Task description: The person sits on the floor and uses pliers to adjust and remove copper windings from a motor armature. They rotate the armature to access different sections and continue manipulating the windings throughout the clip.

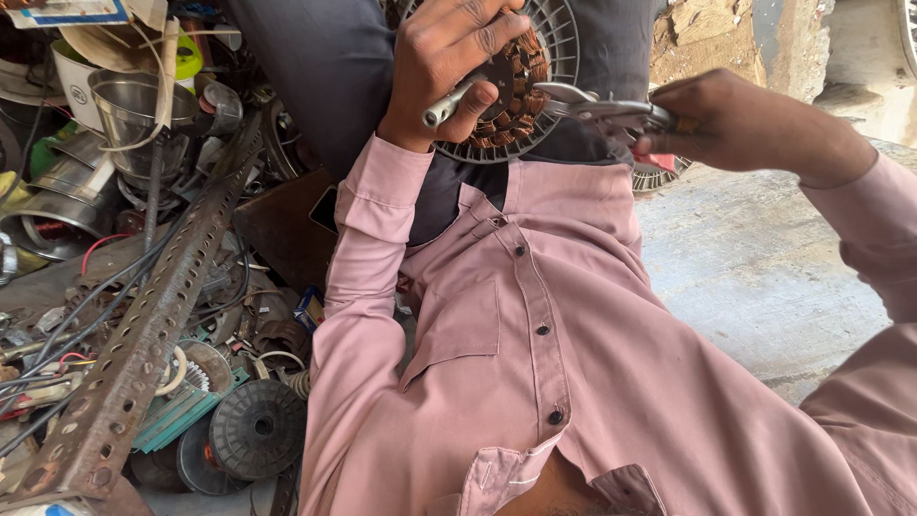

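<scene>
Motor stator (511,81): round, with copper-brown windings ringed about a dark hub and a pale slotted metal rim; held at the top centre of the view, above the lap, resting against dark trousers (325,67).

Left hand (449,57): fingers closed over the stator's upper face, thumb side toward the windings; a short grey shaft (441,110) sticks out below the palm.

Right hand (740,119): fist closed around the handles of metal pliers (602,110), a bit of red grip showing under the fingers. The plier nose lies across the stator's right edge, touching the windings.

Clothing: pink buttoned shirt (535,325) with a chest pocket, filling the lower centre.

Left of the person, a scrap heap:
- Steel funnel-shaped cup (129,110), upright; contents cannot be told.
- White bucket (72,81) behind it, stuffed with odds and papers.
- Steel bowl (53,215) lower left, a coil of copper wire inside.
- Perforated angle iron (143,334), rusty, lying slantwise over loose wires.
- Black ribbed disc (256,427), flat on the floor near the shirt's elbow.

Right: bare concrete floor (755,277).
</scene>
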